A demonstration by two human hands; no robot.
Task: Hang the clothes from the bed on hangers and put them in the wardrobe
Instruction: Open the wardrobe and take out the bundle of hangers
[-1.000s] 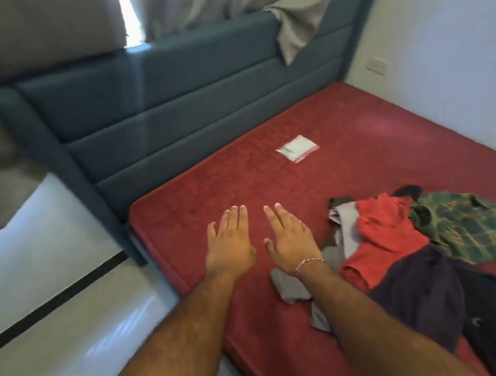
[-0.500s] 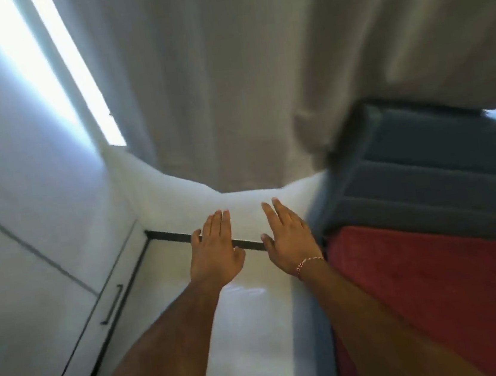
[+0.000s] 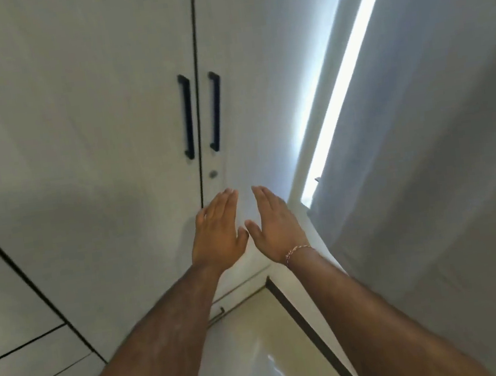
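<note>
A white wardrobe [image 3: 94,144] fills the view, its two doors closed. Two dark vertical handles flank the door seam: a left handle [image 3: 187,117] and a right handle [image 3: 215,112], with a small round lock [image 3: 213,173] below. My left hand [image 3: 217,232] and my right hand [image 3: 276,225] are stretched out side by side with flat, straight fingers, empty, just below the lock and in front of the right door. A thin bracelet circles my right wrist. The bed, the clothes and any hangers are out of view.
A grey curtain [image 3: 438,148] hangs at the right, with a bright strip of window [image 3: 340,82] beside it. Drawer fronts [image 3: 28,371] sit at the lower left. Glossy pale floor [image 3: 259,342] lies beneath my arms, with a dark line [image 3: 307,327] running across it.
My view has swung left from the bed and clothes pile, past the curtain, to the wardrobe doors. Both hands stay outstretched, flat and empty throughout.
</note>
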